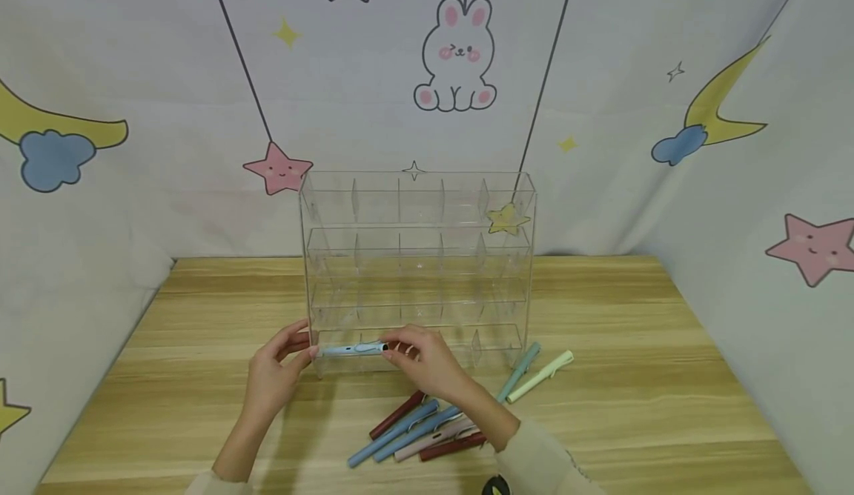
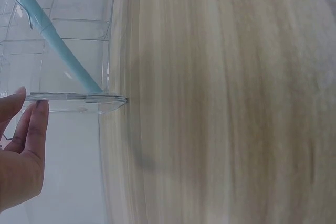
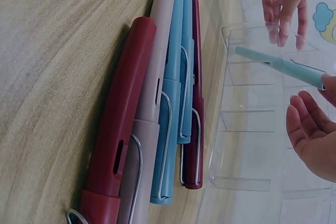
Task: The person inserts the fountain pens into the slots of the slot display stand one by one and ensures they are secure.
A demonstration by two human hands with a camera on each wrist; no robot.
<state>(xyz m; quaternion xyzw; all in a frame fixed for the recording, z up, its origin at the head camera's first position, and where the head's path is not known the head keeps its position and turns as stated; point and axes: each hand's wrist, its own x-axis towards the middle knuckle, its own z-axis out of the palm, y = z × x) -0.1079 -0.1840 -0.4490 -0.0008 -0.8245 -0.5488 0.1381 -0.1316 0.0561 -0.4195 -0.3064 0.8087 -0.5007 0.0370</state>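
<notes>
A clear acrylic pen rack (image 1: 420,306) with several tiers and dividers stands upright on the wooden table. My right hand (image 1: 430,361) pinches a light blue fountain pen (image 1: 350,349) by its cap end, between thumb and fingertips. The pen lies sideways along the front of the lowest tier, its other end near the rack's left side panel. That panel (image 2: 79,98) is gripped by my left hand (image 1: 273,373) at its front edge, low down. In the right wrist view the pen (image 3: 281,66) slants, with its metal clip showing.
In front of the rack lies a pile of capped pens: dark red (image 3: 121,108), pink (image 3: 152,77) and blue (image 1: 394,433). A teal pen (image 1: 519,371) and a pale green pen (image 1: 540,376) lie to the right. A patterned cloth (image 1: 373,110) hangs behind the table.
</notes>
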